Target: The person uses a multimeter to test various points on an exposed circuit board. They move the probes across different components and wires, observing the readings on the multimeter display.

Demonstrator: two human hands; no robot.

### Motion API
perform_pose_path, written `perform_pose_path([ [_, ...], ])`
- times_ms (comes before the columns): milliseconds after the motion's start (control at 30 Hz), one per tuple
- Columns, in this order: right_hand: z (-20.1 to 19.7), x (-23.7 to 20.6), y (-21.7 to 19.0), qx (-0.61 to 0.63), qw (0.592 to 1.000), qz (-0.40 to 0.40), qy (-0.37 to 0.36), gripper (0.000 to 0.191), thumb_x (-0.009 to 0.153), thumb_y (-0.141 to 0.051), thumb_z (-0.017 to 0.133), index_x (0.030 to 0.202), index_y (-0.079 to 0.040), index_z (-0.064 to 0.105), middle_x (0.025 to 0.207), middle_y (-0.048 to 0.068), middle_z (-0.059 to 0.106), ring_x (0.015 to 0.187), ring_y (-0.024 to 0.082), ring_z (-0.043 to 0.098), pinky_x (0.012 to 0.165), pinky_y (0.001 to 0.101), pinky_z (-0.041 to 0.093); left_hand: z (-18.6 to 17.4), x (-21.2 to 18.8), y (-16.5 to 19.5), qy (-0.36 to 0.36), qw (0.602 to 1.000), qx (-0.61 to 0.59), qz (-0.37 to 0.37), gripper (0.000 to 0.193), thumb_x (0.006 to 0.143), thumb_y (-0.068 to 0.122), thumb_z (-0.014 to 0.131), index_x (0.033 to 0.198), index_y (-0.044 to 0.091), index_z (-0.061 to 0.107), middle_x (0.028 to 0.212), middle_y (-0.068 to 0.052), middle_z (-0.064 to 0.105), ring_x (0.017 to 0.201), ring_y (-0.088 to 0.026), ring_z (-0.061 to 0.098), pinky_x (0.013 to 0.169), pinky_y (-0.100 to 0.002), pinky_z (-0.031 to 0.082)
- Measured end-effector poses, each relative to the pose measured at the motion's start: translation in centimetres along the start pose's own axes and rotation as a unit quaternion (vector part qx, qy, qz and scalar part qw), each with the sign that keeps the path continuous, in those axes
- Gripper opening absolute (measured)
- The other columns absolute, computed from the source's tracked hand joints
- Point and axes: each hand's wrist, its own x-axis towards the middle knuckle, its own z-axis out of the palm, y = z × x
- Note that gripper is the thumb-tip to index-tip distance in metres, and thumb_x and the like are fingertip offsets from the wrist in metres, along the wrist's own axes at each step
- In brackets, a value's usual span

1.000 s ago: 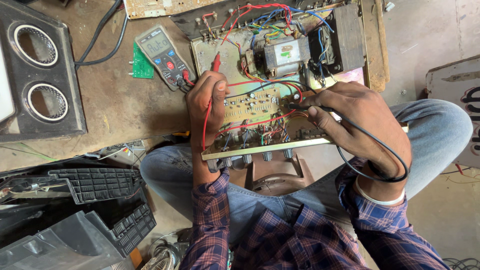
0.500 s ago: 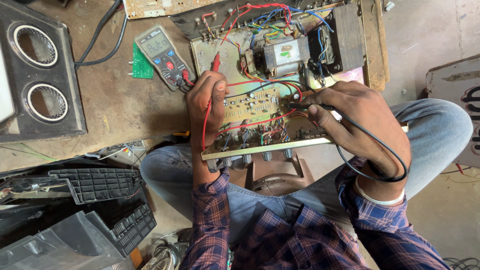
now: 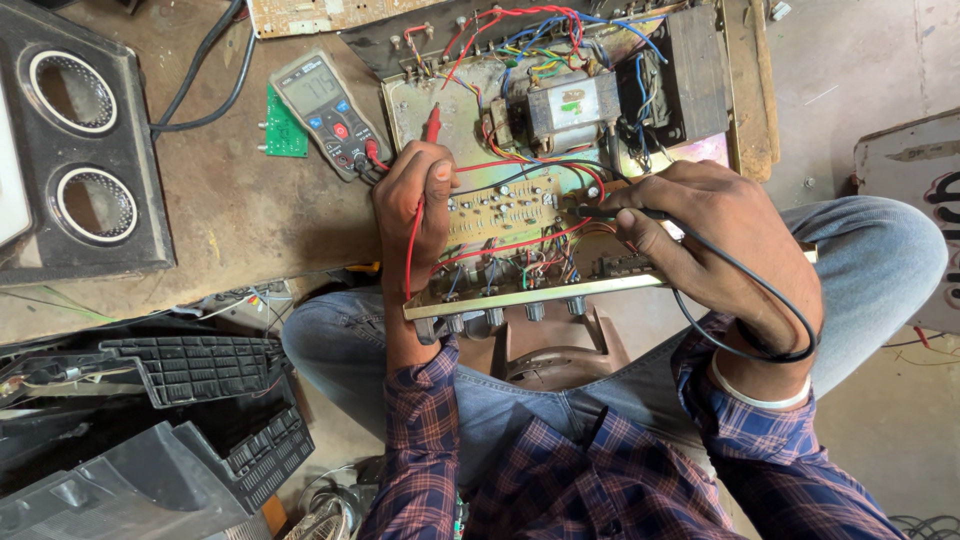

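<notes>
Across my lap rests the open amplifier [image 3: 560, 200], its strip of knobs [image 3: 510, 315] toward me and its far end on the workbench [image 3: 220, 210]. Over the last second almost nothing has shifted: both my hands sit where they sat, so I judge I am holding a reading steady rather than hunting for a new spot. My left hand [image 3: 415, 215] curls around the red probe [image 3: 432, 125], fingers closed on its shaft, with the red lead running down across my palm. My right hand [image 3: 715, 235] pinches the black probe [image 3: 600, 212] between thumb and fingers, its tip down on the tan circuit board [image 3: 505, 205] near the middle, and the black lead [image 3: 760, 300] loops around my wrist. Beyond the board stands the transformer [image 3: 570, 100] amid red, blue and yellow wires. Farther left on the bench lies the meter [image 3: 322, 105], its leads plugged in, beside a small green board [image 3: 285, 130]. At the far left lies a black speaker box [image 3: 80, 150].
</notes>
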Motion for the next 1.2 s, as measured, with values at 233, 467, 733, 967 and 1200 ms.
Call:
perform_pose_path([
  [233, 0.05, -0.05, 0.09, -0.011, 1.000, 0.006, 0.001, 0.022, 0.097, -0.023, 0.067, 0.094, -0.001, 0.070, 0.077, 0.017, 0.063, 0.078, 0.038, 0.063, 0.071, 0.0474, 0.048, -0.01, 0.00, 0.23, 0.003, 1.000, -0.007, -0.011, 0.037, 0.114, 0.027, 0.043, 0.095, 0.000, 0.059, 0.084, -0.011, 0.059, 0.074, -0.024, 0.065, 0.070, -0.036, 0.051],
  [467, -0.06, 0.04, 0.10, 0.002, 1.000, -0.018, -0.012, 0.020, 0.095, -0.022, 0.067, 0.097, -0.002, 0.072, 0.083, 0.016, 0.067, 0.081, 0.038, 0.065, 0.074, 0.0463, 0.050, -0.04, 0.07, 0.15, 0.002, 1.000, -0.007, -0.004, 0.036, 0.115, 0.027, 0.043, 0.095, 0.000, 0.059, 0.085, -0.011, 0.059, 0.075, -0.025, 0.065, 0.070, -0.037, 0.051],
  [733, -0.01, 0.21, -0.02, -0.003, 0.999, -0.020, -0.033, 0.024, 0.093, -0.023, 0.067, 0.104, -0.002, 0.073, 0.093, 0.016, 0.072, 0.089, 0.038, 0.067, 0.077, 0.0460, 0.053, -0.09, 0.02, 0.02, 0.002, 1.000, -0.010, -0.001, 0.037, 0.115, 0.027, 0.043, 0.096, 0.000, 0.059, 0.085, -0.012, 0.058, 0.075, -0.025, 0.065, 0.070, -0.036, 0.051],
  [967, 0.03, 0.23, -0.15, 0.006, 0.999, -0.023, -0.032, 0.023, 0.094, -0.023, 0.067, 0.102, -0.002, 0.072, 0.092, 0.016, 0.071, 0.088, 0.037, 0.067, 0.077, 0.0455, 0.053, -0.13, -0.06, -0.14, 0.002, 1.000, -0.009, 0.002, 0.037, 0.115, 0.028, 0.044, 0.095, 0.000, 0.059, 0.086, -0.011, 0.059, 0.076, -0.025, 0.065, 0.071, -0.036, 0.051],
  [1200, -0.15, 0.39, -0.18, 0.018, 0.999, -0.020, -0.046, 0.021, 0.095, -0.022, 0.066, 0.097, -0.001, 0.071, 0.088, 0.016, 0.069, 0.088, 0.037, 0.065, 0.076, 0.0457, 0.051, -0.14, 0.00, 0.02, 0.002, 1.000, -0.003, 0.000, 0.036, 0.115, 0.026, 0.044, 0.095, 0.000, 0.059, 0.086, -0.011, 0.059, 0.076, -0.025, 0.065, 0.071, -0.036, 0.051],
])
